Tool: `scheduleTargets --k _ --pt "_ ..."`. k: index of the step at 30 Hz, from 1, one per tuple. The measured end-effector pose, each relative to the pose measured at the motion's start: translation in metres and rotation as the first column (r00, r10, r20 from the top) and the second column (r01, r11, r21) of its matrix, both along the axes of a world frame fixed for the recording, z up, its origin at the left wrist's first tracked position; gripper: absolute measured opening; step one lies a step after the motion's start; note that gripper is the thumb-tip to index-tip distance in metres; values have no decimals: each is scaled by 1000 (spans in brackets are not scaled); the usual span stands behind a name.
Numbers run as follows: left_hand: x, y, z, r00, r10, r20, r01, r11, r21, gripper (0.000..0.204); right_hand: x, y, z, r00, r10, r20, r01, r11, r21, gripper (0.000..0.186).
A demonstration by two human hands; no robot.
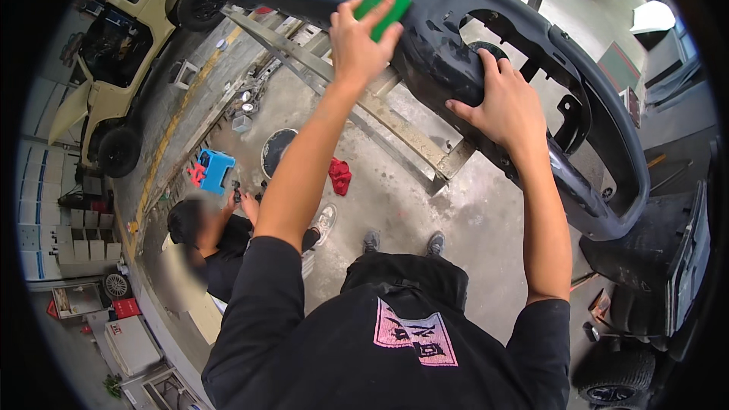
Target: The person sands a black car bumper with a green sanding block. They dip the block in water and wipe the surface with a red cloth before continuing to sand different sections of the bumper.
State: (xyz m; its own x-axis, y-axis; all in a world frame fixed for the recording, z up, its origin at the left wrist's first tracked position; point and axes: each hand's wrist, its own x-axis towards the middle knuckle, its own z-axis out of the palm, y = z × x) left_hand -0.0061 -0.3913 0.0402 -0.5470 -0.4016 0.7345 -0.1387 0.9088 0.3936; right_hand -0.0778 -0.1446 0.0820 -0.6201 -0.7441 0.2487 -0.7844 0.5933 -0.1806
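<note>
A dark grey car bumper (pixel 425 76) stretches across the top of the view, propped on a metal stand (pixel 395 118). My left hand (pixel 361 42) is closed round a green sanding block (pixel 383 11), pressed against the upper face of the bumper. Further right, my right hand (pixel 510 106) lies on the bumper beside a rounded opening. Its thumb is stretched away from the fingers, and nothing shows in its grasp. The underside of the block is hidden.
A person (pixel 216 239) crouches at the lower left, holding a small dark object. Near them are a blue stool (pixel 216 171), a bucket (pixel 277 153) and a red cloth (pixel 339 176). A beige vehicle (pixel 144 38) stands far left; tyres (pixel 615 372) lie at the lower right.
</note>
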Motion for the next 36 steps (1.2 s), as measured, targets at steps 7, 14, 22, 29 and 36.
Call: scheduleTargets --k 7,14,22,29,36 --pt "11 39 -8 973 -229 13 229 967 -109 52 -5 2 5 998 -69 6 69 997 21 92" --pt "27 75 -7 994 -98 36 102 985 -136 55 0 2 8 991 -119 62 115 990 78 93" --pt "17 64 -12 997 -78 18 78 997 -21 55 -4 1 0 998 -67 -8 67 997 47 93" --pt "6 51 -7 998 58 10 -59 994 95 56 0 -1 4 998 -62 -1 62 998 33 93" --pt "-14 36 20 990 126 57 -130 989 74 46 2 -1 2 998 -67 -18 67 997 21 94"
